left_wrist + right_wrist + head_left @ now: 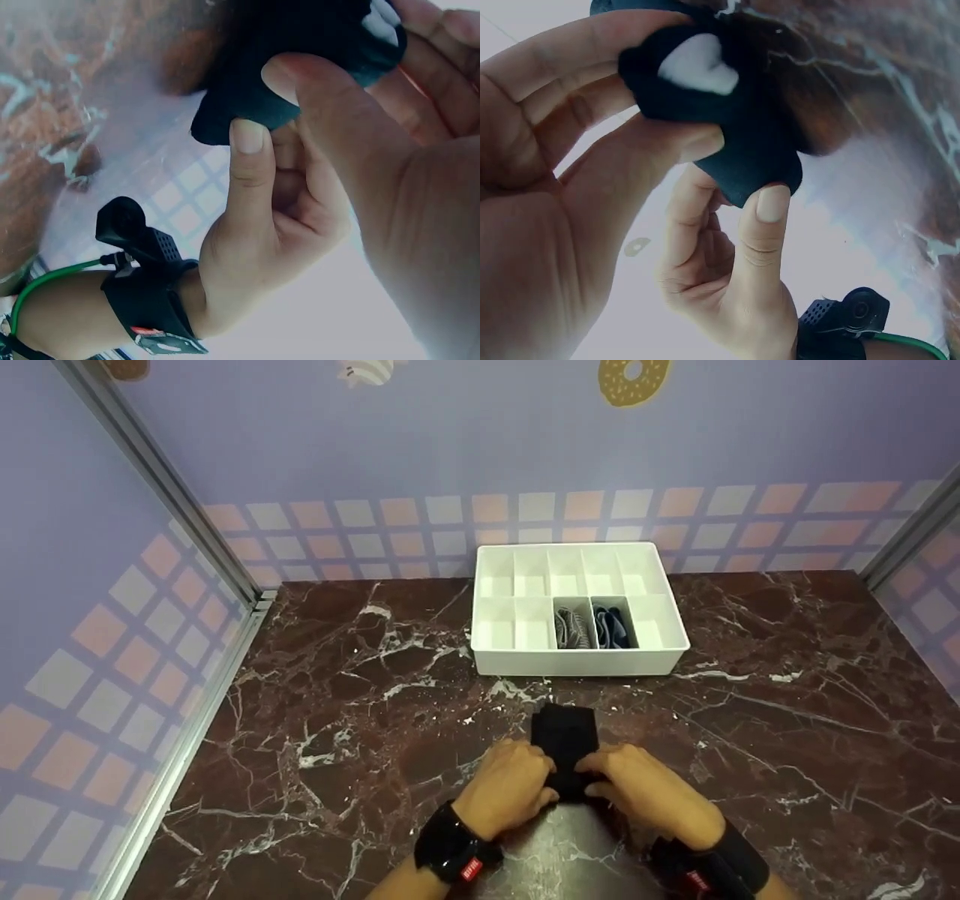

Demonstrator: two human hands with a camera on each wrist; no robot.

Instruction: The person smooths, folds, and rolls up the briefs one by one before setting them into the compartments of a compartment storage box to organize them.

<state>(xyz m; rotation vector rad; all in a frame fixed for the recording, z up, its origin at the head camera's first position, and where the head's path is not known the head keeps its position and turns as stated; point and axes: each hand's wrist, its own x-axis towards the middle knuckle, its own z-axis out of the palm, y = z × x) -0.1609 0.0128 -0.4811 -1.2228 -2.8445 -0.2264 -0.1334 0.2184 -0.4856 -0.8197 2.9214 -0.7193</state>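
Observation:
A folded black cloth (564, 735), a narrow sock-like bundle, lies in front of the white divided tray. My left hand (510, 784) pinches its near left part between thumb and fingers. On the opposite side my right hand (649, 791) grips the near right part the same way. Both thumbs press on the black cloth (761, 161) in the right wrist view, where a white patch (699, 66) shows on it. Part of the same white patch (382, 22) appears at the top of the left wrist view. The fingers partly hide the near end of the cloth.
Behind the cloth stands the white tray (574, 662) with two rows of compartments. Its front row holds a grey striped folded cloth (572, 628) and a blue one (611, 628), each in a grey-lined compartment. Patterned walls (420, 450) border the dark marbled table (360, 720).

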